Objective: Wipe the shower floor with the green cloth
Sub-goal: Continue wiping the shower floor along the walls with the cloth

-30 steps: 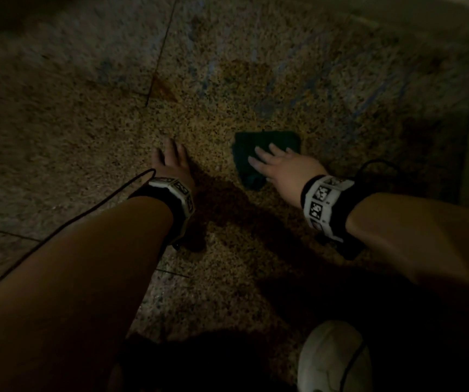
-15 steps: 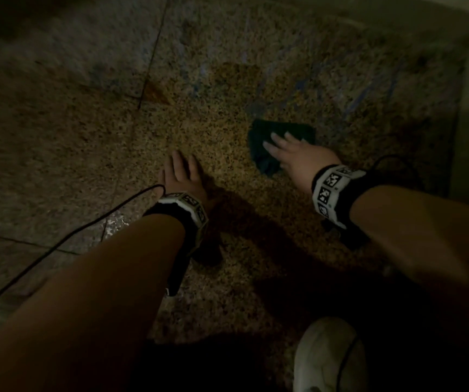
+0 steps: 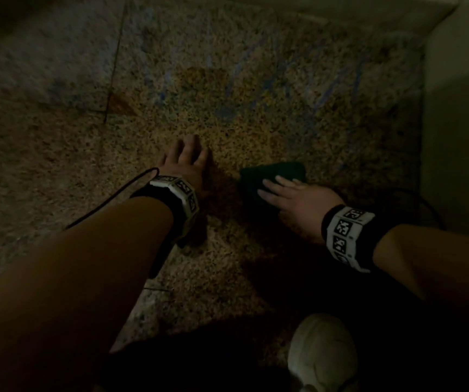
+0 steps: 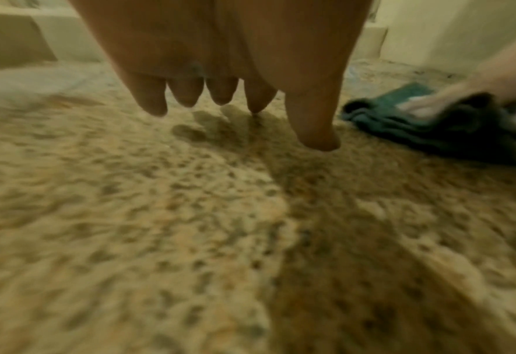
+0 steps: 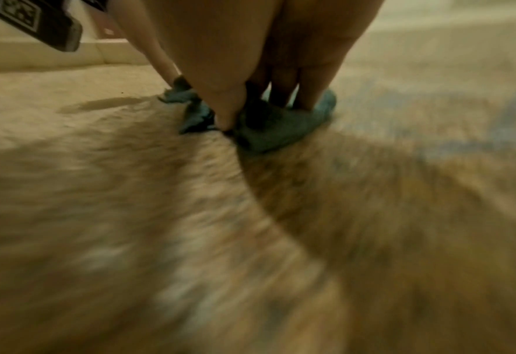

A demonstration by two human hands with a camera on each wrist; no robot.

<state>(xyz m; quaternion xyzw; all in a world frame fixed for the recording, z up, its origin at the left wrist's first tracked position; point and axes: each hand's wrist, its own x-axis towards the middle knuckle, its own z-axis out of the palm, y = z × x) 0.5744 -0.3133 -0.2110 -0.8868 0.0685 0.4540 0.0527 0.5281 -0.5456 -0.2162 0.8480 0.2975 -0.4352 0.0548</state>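
Pressure matters here: right hand point(image 3: 298, 202) lies flat, fingers straight, on the green cloth point(image 3: 273, 174) bunched on the speckled shower floor point(image 3: 227, 80). Left hand point(image 3: 184, 159), spread, holds nothing beside it. Overlapping strokes toward the blue streaks point(image 3: 225, 110) should cover best.

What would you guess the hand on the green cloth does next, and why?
Probably push the green cloth forward toward the faint blue streaks. The right hand presses it flat against the speckled floor, the left hand braces beside it, and the streaked patch lies just ahead.
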